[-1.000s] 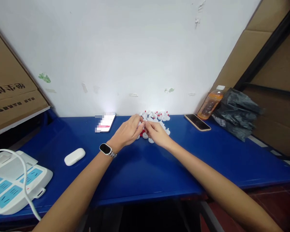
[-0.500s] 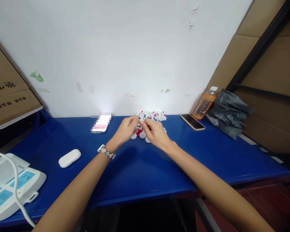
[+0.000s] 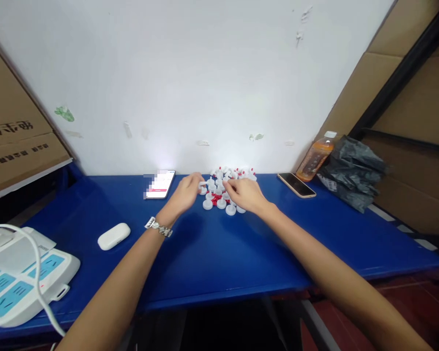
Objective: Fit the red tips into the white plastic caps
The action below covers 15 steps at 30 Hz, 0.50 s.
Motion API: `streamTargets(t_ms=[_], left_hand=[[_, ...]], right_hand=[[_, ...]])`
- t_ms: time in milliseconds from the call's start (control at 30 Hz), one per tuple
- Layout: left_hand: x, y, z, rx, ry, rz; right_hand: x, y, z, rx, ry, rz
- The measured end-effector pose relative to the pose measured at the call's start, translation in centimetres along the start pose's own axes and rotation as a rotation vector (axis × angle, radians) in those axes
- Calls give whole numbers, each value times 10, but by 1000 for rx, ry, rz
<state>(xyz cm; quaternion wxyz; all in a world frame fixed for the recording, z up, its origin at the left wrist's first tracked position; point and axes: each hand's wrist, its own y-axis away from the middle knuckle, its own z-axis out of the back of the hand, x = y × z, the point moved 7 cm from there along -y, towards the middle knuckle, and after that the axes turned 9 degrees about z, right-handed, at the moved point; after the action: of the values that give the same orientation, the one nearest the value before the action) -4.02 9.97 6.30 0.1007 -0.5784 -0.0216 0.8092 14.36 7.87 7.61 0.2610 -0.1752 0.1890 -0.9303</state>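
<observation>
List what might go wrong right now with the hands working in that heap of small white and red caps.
1. The caps lie loose on the smooth blue table; the left hand or right hand might scatter some.
2. The left hand's grip on a white piece looks like fingertips only, so it might drop.
3. Two phones flank the heap; stray caps may roll against them.

A pixelated phone screen (image 3: 160, 185), power strip (image 3: 18, 280) cropped at left edge, small white caps (image 3: 221, 195) partly hidden behind the hands.
</observation>
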Motion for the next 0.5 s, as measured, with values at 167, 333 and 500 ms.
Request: streamTargets(t_ms=[167, 333, 500], left_hand=[[-5, 13, -27, 75, -212, -113], [-5, 18, -29, 79, -323, -136], [-6, 21, -37, 105, -279, -167]], right_hand=[[-5, -22, -29, 177, 104, 83], [-6, -24, -23, 138, 57, 77], [-3, -5, -7, 20, -227, 29]])
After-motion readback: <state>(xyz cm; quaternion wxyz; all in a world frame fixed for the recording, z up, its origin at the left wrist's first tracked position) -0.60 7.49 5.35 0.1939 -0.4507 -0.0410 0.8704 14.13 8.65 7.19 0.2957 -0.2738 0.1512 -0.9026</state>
